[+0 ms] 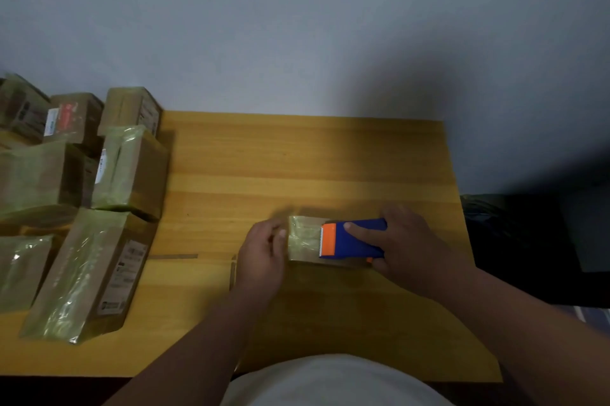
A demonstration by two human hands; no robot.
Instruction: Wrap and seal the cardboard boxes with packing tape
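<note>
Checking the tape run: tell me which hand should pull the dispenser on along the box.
Right. The right hand already grips the blue dispenser on the box, while the left hand steadies the box's left end.

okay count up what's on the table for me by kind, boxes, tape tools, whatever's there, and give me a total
Wrapped boxes piled at the left: at least 8 (the edge of the picture cuts some off)
Box being taped: 1
Tape dispenser: 1
Total: at least 10
</note>
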